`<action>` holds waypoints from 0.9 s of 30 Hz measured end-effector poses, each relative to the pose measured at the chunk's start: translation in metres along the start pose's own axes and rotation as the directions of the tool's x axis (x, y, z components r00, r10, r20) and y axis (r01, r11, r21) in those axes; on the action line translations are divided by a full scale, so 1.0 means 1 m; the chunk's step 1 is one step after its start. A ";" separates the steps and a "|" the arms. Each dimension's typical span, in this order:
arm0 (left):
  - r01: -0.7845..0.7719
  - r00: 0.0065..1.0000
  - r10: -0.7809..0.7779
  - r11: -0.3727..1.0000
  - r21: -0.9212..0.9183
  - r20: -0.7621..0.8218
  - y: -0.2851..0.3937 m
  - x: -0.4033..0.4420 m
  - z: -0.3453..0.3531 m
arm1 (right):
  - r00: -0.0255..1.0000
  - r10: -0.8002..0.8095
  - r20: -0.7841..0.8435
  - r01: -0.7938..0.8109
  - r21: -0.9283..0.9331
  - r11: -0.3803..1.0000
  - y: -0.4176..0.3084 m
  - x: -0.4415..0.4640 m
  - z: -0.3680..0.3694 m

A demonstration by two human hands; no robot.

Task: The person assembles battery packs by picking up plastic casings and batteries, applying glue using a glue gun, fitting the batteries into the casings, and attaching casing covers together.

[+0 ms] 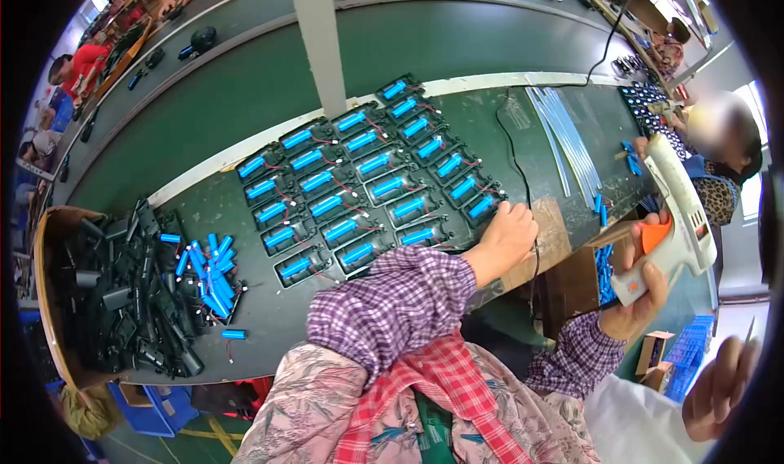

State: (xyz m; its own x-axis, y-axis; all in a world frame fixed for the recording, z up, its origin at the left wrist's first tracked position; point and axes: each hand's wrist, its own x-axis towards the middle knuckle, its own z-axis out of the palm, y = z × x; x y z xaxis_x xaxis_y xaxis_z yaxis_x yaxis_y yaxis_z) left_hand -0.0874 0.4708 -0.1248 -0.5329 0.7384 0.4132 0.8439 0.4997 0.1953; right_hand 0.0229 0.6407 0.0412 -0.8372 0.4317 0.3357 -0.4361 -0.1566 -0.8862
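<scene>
My left hand is closed beside the nearest black plastic housing at the right end of the rows, its fingertips at the housing's edge. What they pinch, if anything, is hidden. That housing holds a blue battery. My right hand grips a white glue gun with an orange trigger, raised on the right. Several more black housings, each with a blue battery and thin red and black wires, lie in slanted rows on the dark bench.
A box of black housings stands at the left, beside a pile of loose blue batteries. Clear glue sticks lie at the back right, near a black cable. Another person's hand shows at lower right; a co-worker sits beyond.
</scene>
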 end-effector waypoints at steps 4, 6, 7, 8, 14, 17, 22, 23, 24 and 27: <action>-0.075 0.997 0.074 0.997 -0.028 -0.015 -0.006 -0.006 -0.014 | 0.999 0.039 0.027 -0.039 0.016 0.999 0.006 -0.020 0.023; -0.095 0.994 0.094 0.995 -0.012 -0.053 -0.010 -0.018 -0.024 | 0.997 0.074 0.030 -0.074 0.027 0.997 0.009 -0.025 0.032; -0.121 0.988 0.121 0.993 0.000 -0.097 -0.013 -0.026 -0.032 | 0.995 0.085 0.042 -0.087 0.033 0.996 0.009 -0.027 0.034; -0.096 0.994 0.093 0.994 -0.045 -0.057 -0.016 -0.035 -0.045 | 0.991 0.121 0.052 -0.122 0.014 0.992 0.010 -0.030 0.035; 0.167 0.986 -0.161 0.969 -0.181 0.049 -0.050 -0.142 -0.123 | 0.955 0.241 0.174 -0.235 -0.058 0.970 0.028 -0.034 0.061; 0.363 0.930 -0.365 0.903 -0.230 0.031 -0.053 -0.206 -0.165 | 0.936 0.236 0.260 -0.207 -0.135 0.969 0.033 -0.027 0.074; 0.597 0.758 -0.646 0.745 -0.298 -0.095 -0.057 -0.295 -0.209 | 0.936 0.192 0.294 -0.157 -0.138 0.978 0.036 -0.020 0.104; 0.623 0.732 -0.675 0.717 -0.312 -0.088 -0.063 -0.292 -0.213 | 0.931 0.163 0.325 -0.136 -0.104 0.985 0.036 -0.016 0.108; 0.593 0.749 -0.649 0.745 -0.305 -0.129 -0.074 -0.279 -0.215 | 0.934 0.158 0.320 -0.128 -0.110 0.986 0.033 -0.013 0.113; 0.399 0.823 -0.481 0.868 -0.296 -0.301 -0.126 -0.205 -0.214 | 0.934 0.155 0.322 -0.129 -0.100 0.987 0.022 -0.008 0.129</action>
State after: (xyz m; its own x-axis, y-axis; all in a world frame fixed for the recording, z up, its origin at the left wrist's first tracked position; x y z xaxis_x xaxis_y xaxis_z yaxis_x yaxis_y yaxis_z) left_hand -0.0713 0.1591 -0.0438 -0.8261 0.2309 0.5141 0.5380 0.5944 0.5976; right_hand -0.0228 0.5196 0.0605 -0.9558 0.0931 0.2787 -0.2888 -0.1213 -0.9497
